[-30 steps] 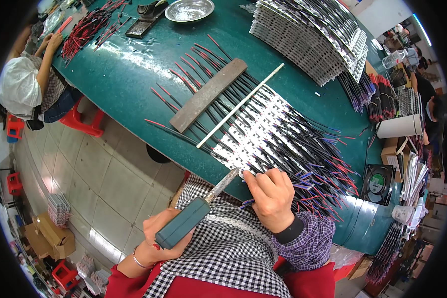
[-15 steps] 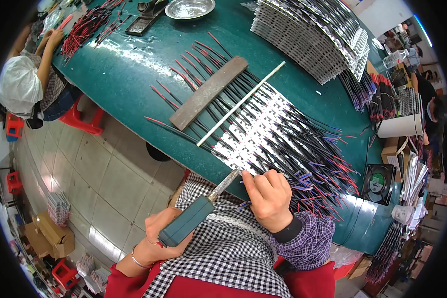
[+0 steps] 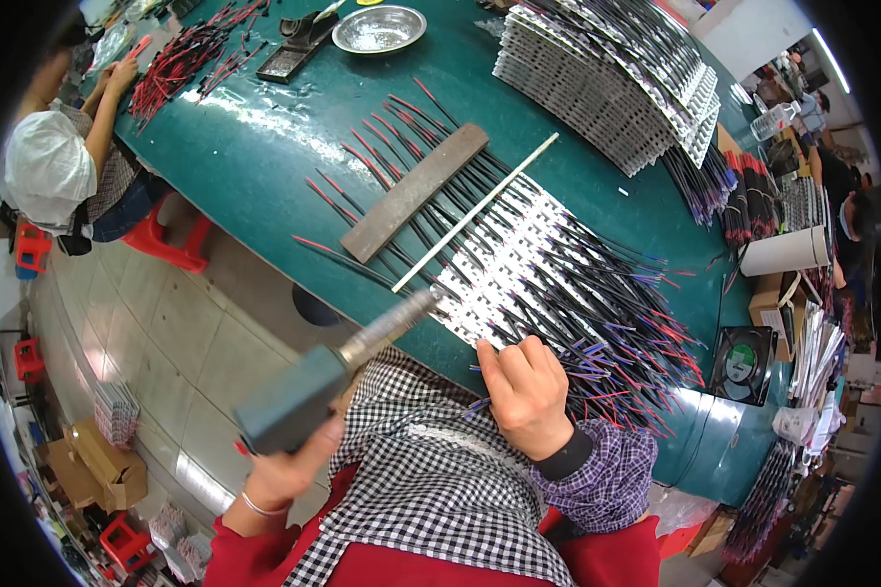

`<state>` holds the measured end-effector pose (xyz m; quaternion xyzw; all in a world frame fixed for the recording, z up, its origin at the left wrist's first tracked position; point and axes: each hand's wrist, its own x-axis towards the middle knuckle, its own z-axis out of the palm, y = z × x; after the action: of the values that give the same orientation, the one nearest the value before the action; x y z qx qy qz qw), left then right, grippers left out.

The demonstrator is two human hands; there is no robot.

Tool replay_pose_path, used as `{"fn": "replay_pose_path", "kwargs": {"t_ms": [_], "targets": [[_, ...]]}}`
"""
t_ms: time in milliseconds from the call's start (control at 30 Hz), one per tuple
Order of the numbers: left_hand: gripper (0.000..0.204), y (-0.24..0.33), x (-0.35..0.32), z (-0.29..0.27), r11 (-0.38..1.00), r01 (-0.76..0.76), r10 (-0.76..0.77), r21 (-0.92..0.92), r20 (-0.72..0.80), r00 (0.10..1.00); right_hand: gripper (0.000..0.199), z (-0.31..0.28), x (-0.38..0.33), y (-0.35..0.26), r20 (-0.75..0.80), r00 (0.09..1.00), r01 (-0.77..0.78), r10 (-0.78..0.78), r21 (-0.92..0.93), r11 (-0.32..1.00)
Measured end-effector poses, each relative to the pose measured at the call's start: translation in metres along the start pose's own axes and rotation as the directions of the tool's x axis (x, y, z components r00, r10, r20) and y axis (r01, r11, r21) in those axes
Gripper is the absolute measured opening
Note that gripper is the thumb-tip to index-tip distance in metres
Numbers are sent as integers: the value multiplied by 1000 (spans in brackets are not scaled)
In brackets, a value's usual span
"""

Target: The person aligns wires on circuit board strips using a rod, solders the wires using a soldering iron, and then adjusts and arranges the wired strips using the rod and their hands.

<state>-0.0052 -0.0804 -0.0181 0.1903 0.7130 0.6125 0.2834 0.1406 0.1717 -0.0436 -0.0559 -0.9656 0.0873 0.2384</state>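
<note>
My left hand (image 3: pixel 286 468) grips the dark grey handle of a soldering iron (image 3: pixel 341 365), whose metal barrel points up and right to the near end of a row of white strips (image 3: pixel 519 256) on the green table (image 3: pixel 264 147). My right hand (image 3: pixel 525 388) rests closed on the near ends of those strips, pinching thin wires; what is between its fingers is hidden. Black, red and purple wires (image 3: pixel 617 323) fan out from the strips. A flat metal bar (image 3: pixel 413 192) and a thin white rod (image 3: pixel 475 212) lie across the wires.
A tall stack of strips (image 3: pixel 607 78) sits at the back right, a metal bowl (image 3: pixel 378 27) at the back. Another person (image 3: pixel 64 157) sits at the left by red wires (image 3: pixel 181 64). A small fan (image 3: pixel 742 365) and paper roll (image 3: pixel 783 251) stand right.
My left hand has swung the soldering iron leftward and up, its tip now at the left end of the strips. My right hand has stayed on the strip ends.
</note>
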Motion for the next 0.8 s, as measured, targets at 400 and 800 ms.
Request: {"fn": "replay_pose_path", "kwargs": {"t_ms": [400, 800], "targets": [[26, 76, 179, -66, 923, -135, 89, -361, -140, 986, 46, -84, -13, 9, -57, 935, -308, 349, 352, 884], [22, 11, 331, -102, 671, 7, -146, -741, -123, 982, 46, -156, 70, 48, -17, 955, -295, 297, -179, 938]]}}
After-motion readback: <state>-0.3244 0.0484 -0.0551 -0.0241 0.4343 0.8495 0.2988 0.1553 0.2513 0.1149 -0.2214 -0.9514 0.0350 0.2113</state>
